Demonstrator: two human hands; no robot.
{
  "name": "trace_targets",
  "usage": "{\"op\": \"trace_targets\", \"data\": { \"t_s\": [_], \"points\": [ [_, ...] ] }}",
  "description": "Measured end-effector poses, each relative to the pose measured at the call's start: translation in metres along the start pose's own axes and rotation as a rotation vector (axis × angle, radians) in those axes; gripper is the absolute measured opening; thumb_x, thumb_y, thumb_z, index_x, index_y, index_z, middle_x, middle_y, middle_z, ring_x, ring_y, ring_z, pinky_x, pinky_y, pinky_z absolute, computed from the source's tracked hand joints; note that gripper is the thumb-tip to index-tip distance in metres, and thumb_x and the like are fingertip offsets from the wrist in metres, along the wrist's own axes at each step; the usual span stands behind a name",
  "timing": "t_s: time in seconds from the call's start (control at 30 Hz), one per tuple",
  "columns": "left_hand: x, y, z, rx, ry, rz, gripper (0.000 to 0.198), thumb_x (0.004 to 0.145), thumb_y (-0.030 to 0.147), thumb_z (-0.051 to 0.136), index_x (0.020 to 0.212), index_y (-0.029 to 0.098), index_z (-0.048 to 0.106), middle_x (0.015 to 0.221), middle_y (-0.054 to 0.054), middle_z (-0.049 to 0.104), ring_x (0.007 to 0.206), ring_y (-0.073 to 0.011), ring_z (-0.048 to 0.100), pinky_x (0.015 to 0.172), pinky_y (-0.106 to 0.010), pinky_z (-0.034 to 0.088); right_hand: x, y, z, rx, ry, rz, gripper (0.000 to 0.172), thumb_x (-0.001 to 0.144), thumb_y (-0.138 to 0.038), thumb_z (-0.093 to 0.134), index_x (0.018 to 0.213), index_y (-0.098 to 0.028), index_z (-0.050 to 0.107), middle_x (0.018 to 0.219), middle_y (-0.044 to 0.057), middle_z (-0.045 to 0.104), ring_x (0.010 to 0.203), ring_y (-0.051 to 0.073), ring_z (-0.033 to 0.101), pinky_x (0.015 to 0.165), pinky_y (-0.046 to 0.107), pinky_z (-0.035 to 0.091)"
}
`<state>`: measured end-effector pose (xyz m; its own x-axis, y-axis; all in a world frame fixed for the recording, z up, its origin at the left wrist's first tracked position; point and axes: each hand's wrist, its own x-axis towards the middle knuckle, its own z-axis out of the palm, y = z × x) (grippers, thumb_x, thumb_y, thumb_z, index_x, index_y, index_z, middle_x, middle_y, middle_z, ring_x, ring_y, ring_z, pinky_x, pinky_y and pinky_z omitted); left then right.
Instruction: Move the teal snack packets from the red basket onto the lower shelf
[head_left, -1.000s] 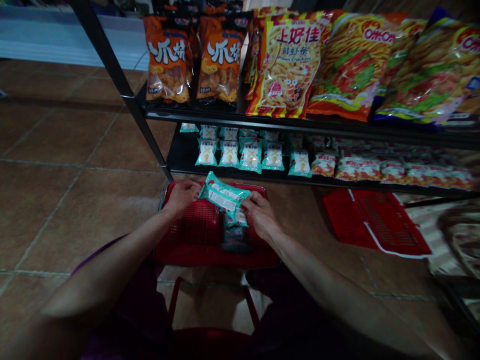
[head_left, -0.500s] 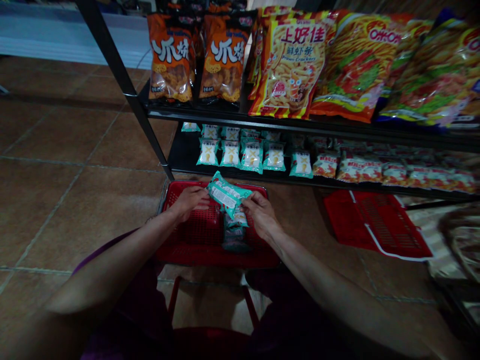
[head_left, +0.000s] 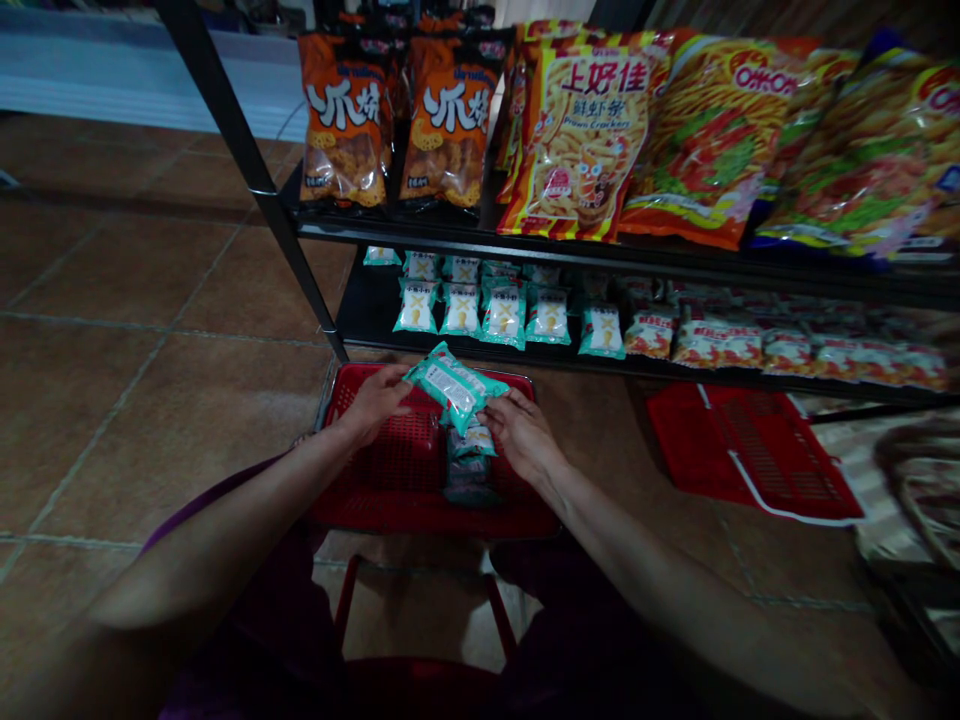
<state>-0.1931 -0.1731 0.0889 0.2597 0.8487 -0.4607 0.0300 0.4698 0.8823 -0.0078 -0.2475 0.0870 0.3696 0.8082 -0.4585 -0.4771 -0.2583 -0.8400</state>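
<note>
A small teal snack bag is held above the red shopping basket, its back label facing up. My left hand has its fingers closed at the bag's left end. At the lower right end, my right hand pinches the bag between thumb and fingers. Beneath it, inside the basket, lie more small snack bags, partly hidden by the held one.
In front stands a black shelf rack with large orange snack bags and prawn cracker bags above, and rows of small teal bags below. Another red basket is at the right. A red stool shows below me.
The held snack bag has turned slightly and shifted a little, with its label now lying flatter to my view. Both hands stay at its ends.
</note>
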Motion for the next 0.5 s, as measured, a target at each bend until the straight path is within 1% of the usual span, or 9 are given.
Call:
{"op": "trace_targets", "data": {
  "t_s": [0.03,0.1,0.17,0.23,0.3,0.37,0.43,0.5],
  "points": [
    [0.001,0.000,-0.001,-0.003,0.001,0.034,0.035,0.070,0.018,0.063,0.105,0.019,0.059,0.111,-0.007,0.060,0.096,-0.0176,0.059,0.074,-0.032,0.053,0.001,0.000,0.000,0.039,0.002,0.030,0.026,0.051,-0.020,0.073,0.057,-0.019,0.048,0.058,-0.005,0.055,0.055,0.008,0.053,0.058,0.022,0.047],
    [0.003,-0.001,-0.002,-0.025,-0.026,0.072,0.043,0.067,0.013,0.064,0.109,0.020,0.058,0.104,-0.004,0.063,0.088,-0.0142,0.061,0.074,-0.029,0.052,0.003,0.001,-0.001,0.091,0.000,0.100,0.027,0.050,-0.016,0.073,0.057,-0.019,0.048,0.059,-0.004,0.057,0.057,0.009,0.054,0.059,0.023,0.049],
    [0.006,-0.002,-0.003,-0.076,-0.057,0.077,0.039,0.065,0.013,0.065,0.104,0.016,0.059,0.092,-0.002,0.065,0.079,-0.0117,0.061,0.075,-0.027,0.051,0.006,0.002,-0.002,0.116,0.009,0.162,0.026,0.049,-0.013,0.072,0.056,-0.019,0.048,0.058,-0.003,0.057,0.056,0.009,0.054,0.058,0.023,0.050],
    [0.008,-0.002,-0.004,-0.152,-0.067,0.091,0.033,0.066,0.017,0.066,0.098,0.015,0.060,0.086,-0.002,0.065,0.077,-0.0113,0.062,0.077,-0.028,0.051,0.008,0.003,-0.003,0.140,0.038,0.196,0.026,0.049,-0.010,0.071,0.059,-0.020,0.049,0.058,-0.004,0.058,0.056,0.009,0.055,0.058,0.023,0.051],
    [0.010,-0.003,-0.005,-0.206,-0.064,0.115,0.032,0.066,0.021,0.067,0.096,0.015,0.060,0.085,-0.002,0.066,0.078,-0.0117,0.063,0.080,-0.029,0.050,0.010,0.004,-0.004,0.169,0.075,0.196,0.029,0.048,-0.008,0.070,0.066,-0.022,0.051,0.060,-0.005,0.060,0.057,0.009,0.056,0.057,0.023,0.052],
    [0.010,-0.005,-0.005,-0.206,-0.056,0.132,0.032,0.065,0.023,0.069,0.095,0.015,0.060,0.084,-0.001,0.066,0.078,-0.0116,0.062,0.080,-0.029,0.050,0.010,0.004,-0.005,0.183,0.092,0.173,0.035,0.048,-0.006,0.070,0.072,-0.024,0.052,0.061,-0.007,0.060,0.057,0.009,0.056,0.057,0.022,0.051],
    [0.011,-0.006,-0.006,-0.155,-0.048,0.142,0.031,0.065,0.024,0.069,0.094,0.015,0.060,0.083,-0.001,0.067,0.077,-0.0113,0.062,0.078,-0.029,0.050,0.009,0.003,-0.006,0.151,0.046,0.147,0.034,0.048,-0.009,0.071,0.072,-0.024,0.052,0.060,-0.008,0.059,0.055,0.007,0.055,0.056,0.021,0.049],
    [0.011,-0.005,-0.007,-0.095,-0.031,0.148,0.027,0.067,0.023,0.067,0.091,0.013,0.061,0.083,-0.001,0.066,0.074,-0.0107,0.061,0.075,-0.027,0.050,0.006,0.002,-0.007,0.083,-0.035,0.128,0.027,0.050,-0.015,0.072,0.068,-0.022,0.054,0.059,-0.007,0.059,0.055,0.007,0.055,0.057,0.020,0.049]
  ]
}}
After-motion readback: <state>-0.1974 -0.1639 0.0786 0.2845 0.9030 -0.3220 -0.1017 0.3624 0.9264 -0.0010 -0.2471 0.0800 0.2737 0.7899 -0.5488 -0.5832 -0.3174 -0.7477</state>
